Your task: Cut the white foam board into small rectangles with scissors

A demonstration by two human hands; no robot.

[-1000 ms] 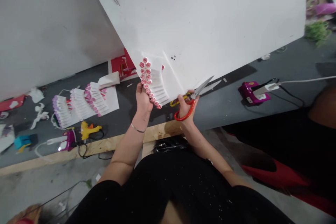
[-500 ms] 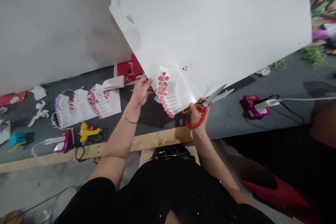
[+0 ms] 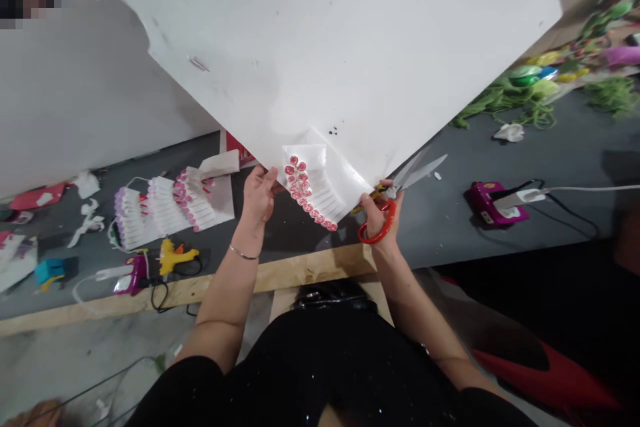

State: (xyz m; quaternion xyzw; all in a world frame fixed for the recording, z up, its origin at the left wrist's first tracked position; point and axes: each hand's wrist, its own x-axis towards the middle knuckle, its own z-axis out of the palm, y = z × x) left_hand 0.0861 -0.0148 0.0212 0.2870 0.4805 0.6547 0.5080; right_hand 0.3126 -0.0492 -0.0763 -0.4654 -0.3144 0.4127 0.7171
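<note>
Red-tipped pleats [image 3: 323,195] slant between left hand [image 3: 259,195], pinching the white board [image 3: 360,47], and right hand [image 3: 384,221], closed round scissors [image 3: 379,232].

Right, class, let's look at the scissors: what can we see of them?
The scissors have two long, silvery blades that look like metal, spread apart, meeting at a pivot. One handle is a glossy red loop, apparently plastic; the other, yellow, is partly hidden. The right hand holds them, its thumb through the red loop, near the lower corner of the large white sheet. The blades point forward and to the right, over the gray tabletop; whether they touch the sheet is unclear.
</note>
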